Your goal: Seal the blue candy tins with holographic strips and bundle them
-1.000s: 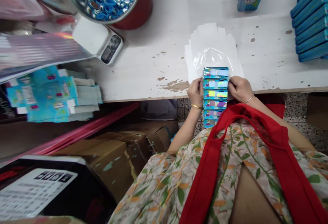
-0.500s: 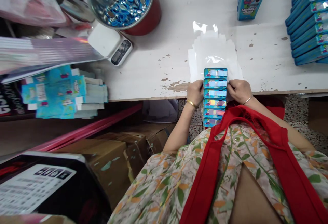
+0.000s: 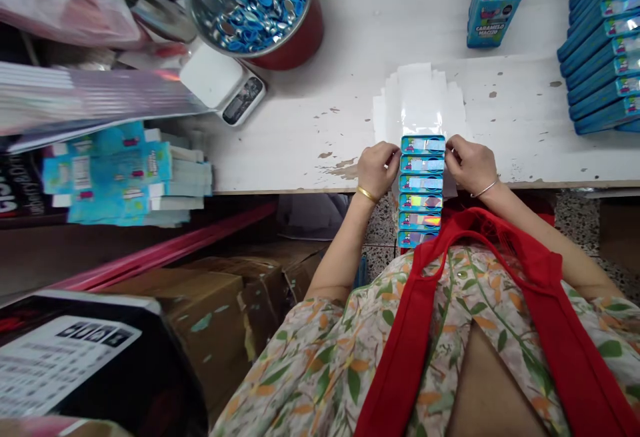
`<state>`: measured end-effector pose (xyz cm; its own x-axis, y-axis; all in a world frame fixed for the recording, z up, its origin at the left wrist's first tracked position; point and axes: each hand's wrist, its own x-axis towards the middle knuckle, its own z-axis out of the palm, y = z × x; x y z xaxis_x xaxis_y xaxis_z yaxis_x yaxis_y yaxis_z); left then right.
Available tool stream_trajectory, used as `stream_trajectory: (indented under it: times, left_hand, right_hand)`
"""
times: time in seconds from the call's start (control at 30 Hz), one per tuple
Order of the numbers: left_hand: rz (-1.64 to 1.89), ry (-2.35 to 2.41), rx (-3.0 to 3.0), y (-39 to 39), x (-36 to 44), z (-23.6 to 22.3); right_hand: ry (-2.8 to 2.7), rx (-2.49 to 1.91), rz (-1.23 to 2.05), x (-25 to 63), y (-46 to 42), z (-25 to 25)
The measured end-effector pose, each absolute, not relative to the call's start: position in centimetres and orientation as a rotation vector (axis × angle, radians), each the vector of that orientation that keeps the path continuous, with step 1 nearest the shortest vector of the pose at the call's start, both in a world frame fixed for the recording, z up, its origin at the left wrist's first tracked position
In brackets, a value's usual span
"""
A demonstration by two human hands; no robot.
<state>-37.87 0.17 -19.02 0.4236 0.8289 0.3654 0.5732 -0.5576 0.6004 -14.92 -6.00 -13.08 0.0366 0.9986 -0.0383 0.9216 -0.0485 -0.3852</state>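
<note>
A row of several small blue candy boxes (image 3: 421, 183) lines up from the table's edge toward my body, narrow ends up. Clear plastic film (image 3: 423, 120) shines at the far end of the row, over a fanned stack of white sheets (image 3: 417, 93). My left hand (image 3: 379, 167) is closed in a pinch at the left side of the far boxes, apparently on the film's edge. On the opposite side my right hand (image 3: 469, 162) pinches likewise, close against the far box. The fingertips are partly hidden, and the red apron (image 3: 430, 270) meets the near end of the row.
A metal bucket (image 3: 313, 30) of blue wrapped candies stands beside a white kitchen scale (image 3: 215, 80). Flattened blue cartons (image 3: 110, 173) are stacked at the left. Standing blue boxes (image 3: 493, 23) and a longer row of them (image 3: 595, 83) occupy the right. Cardboard boxes (image 3: 210, 317) sit below the table.
The film's far edge has come down toward the boxes, and its glare now lies near the far box. Both hands have shifted slightly up to that end and remain pinched.
</note>
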Motion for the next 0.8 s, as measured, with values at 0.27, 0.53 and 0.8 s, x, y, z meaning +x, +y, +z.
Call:
stream_trajectory:
  times: [0.27,0.53,0.8]
  left_hand:
    - [0.876,1.268,2.303,1.2,-37.5,-19.5]
    - [1.147,1.306,2.312,0.2,-36.4,-19.6]
    - [1.288,1.250,2.285,-0.8,-36.9,-20.0]
  right_hand:
    - [-1.987,-2.088,0.381,-14.4,-5.4,-13.3]
    - [-1.956,-1.986,0.255,-14.6,-5.5,-13.9]
    - [-2.032,-1.787,0.166,-14.3,-6.3,-14.3]
